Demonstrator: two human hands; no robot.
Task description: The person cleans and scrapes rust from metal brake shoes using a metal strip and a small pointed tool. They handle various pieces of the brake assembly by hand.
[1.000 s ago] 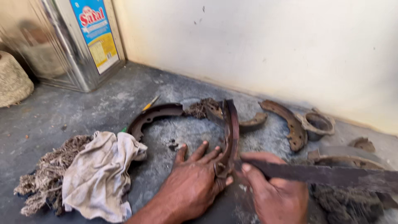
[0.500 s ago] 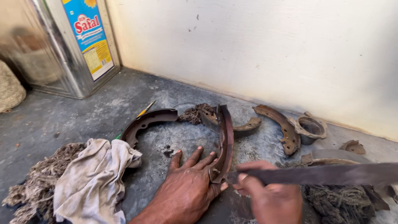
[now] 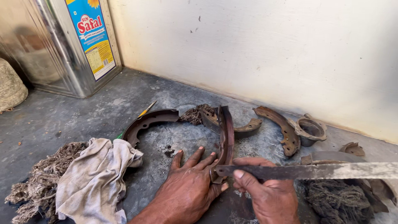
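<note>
The left hand (image 3: 188, 186), fingers spread flat on the floor, braces the upright brake shoe (image 3: 226, 139) at its thumb side; the right hand (image 3: 269, 195) is clenched around a flat metal blade (image 3: 315, 171) touching the shoe's lower end. A slip could drive the blade into the bracing fingers, or tip the shoe.

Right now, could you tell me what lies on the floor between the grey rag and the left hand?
In the head view, only bare grey floor with a small dark patch of grime lies between the rag and the left hand.
</note>
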